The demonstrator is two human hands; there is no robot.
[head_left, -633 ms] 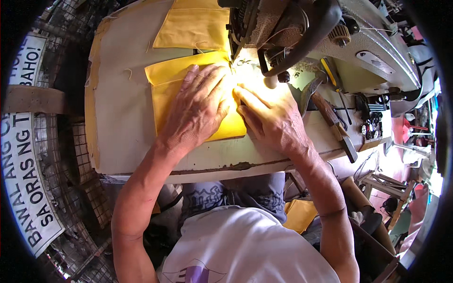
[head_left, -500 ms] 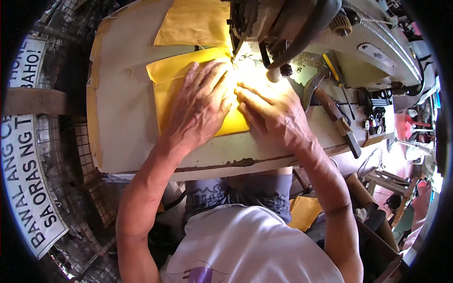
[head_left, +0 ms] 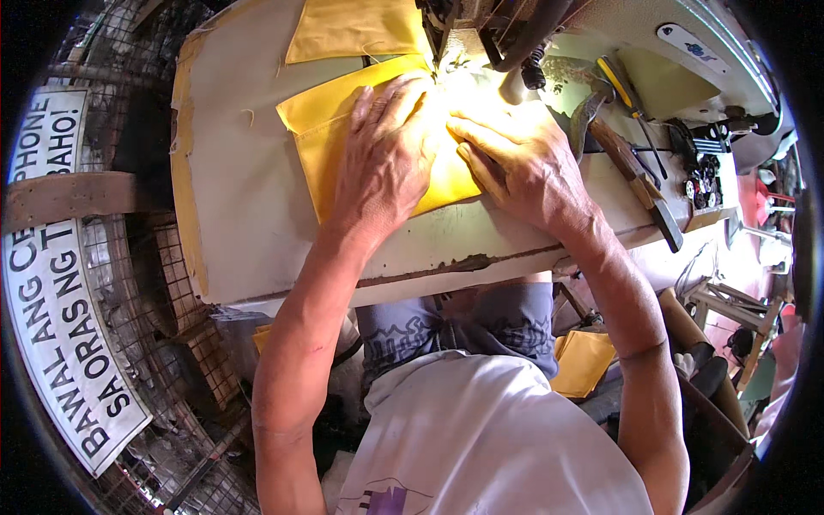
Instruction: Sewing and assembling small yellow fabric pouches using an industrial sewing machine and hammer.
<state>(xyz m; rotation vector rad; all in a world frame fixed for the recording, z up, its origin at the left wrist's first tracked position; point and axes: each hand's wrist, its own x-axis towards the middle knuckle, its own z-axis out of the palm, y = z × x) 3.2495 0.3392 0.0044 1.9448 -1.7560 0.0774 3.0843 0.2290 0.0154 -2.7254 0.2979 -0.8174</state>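
A yellow fabric piece (head_left: 319, 163), with a seam line near its far edge, lies on the pale table beside the needle area of a sewing machine (head_left: 635, 39). My left hand (head_left: 386, 159) rests flat on the fabric, fingers stretched toward the machine. Just to its right, my right hand (head_left: 519, 159) lies with fingers extended over the fabric's right side, the thumb tucked lower. Bright lamp glare washes out the fingertips and the needle. Another yellow piece (head_left: 354, 36) lies beyond the first, close to the machine.
Right of my hands are a yellow-handled screwdriver (head_left: 622, 84), a wooden-handled tool (head_left: 620, 154) and several bobbins (head_left: 705, 190). Yellow pieces (head_left: 585, 362) sit below the table at right. Wire mesh and a white sign (head_left: 86, 360) stand at left.
The whole view has shifted, so the table and machine appear higher and farther right. Both hands stay flat on the yellow fabric, with little visible movement relative to the table.
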